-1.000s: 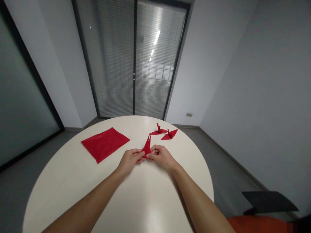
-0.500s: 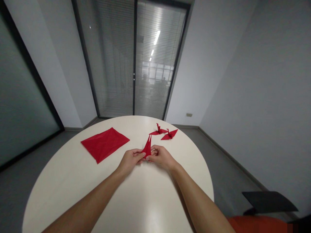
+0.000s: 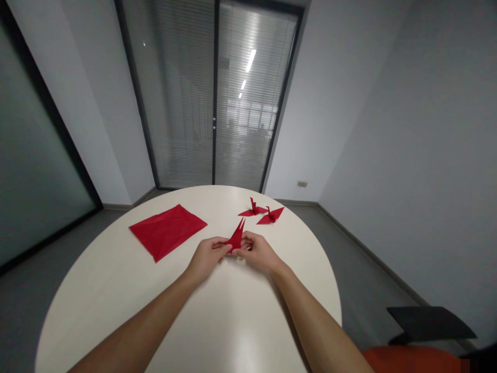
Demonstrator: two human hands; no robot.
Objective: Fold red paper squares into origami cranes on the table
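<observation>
A small, narrow folded piece of red paper (image 3: 236,238) stands between my two hands over the middle of a round white table (image 3: 217,316). My left hand (image 3: 207,256) pinches its lower left side. My right hand (image 3: 258,251) pinches its lower right side. Two thin points stick up from the folded piece and lean to the right. Its lower part is hidden by my fingers.
A flat stack of red paper sheets (image 3: 167,230) lies to the left. Two finished red paper cranes (image 3: 253,209) (image 3: 271,215) sit farther back on the right. A dark chair (image 3: 429,321) stands at the right, beyond the table edge.
The two points of the folded piece have tilted from nearly upright to leaning right. Both hands stayed where they were, still pinching it.
</observation>
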